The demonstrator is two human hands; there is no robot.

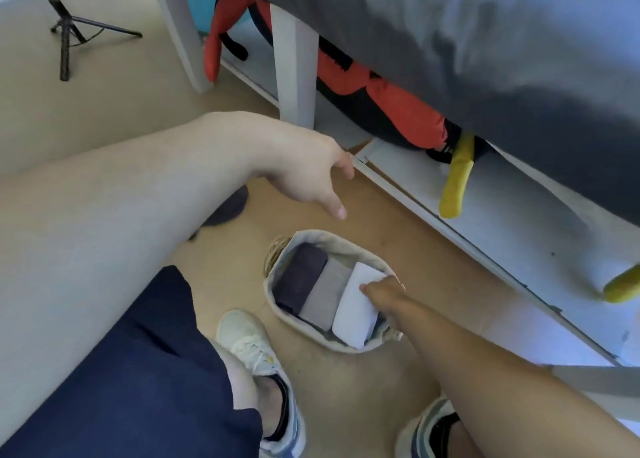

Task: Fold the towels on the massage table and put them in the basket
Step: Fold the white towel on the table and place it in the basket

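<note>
Right hand [382, 289]: fingers pinch the white towel [356, 305], pressing it into the basket [277, 305] on the floor
Left hand [311, 173]: fingers loose and spread, holding nothing, above the basket
Towels: 3 folded, side by side, long axes parallel; white lies nearest the right hand
Basket: beside the counter [485, 42]

An oval cloth-lined basket [349, 244] is sitting on the floor, holding three folded towels side by side: a dark purple towel [300, 281], a grey towel [325, 296], and a white towel [353, 310] lying directly under the right hand's [384, 289] fingertips.
</note>
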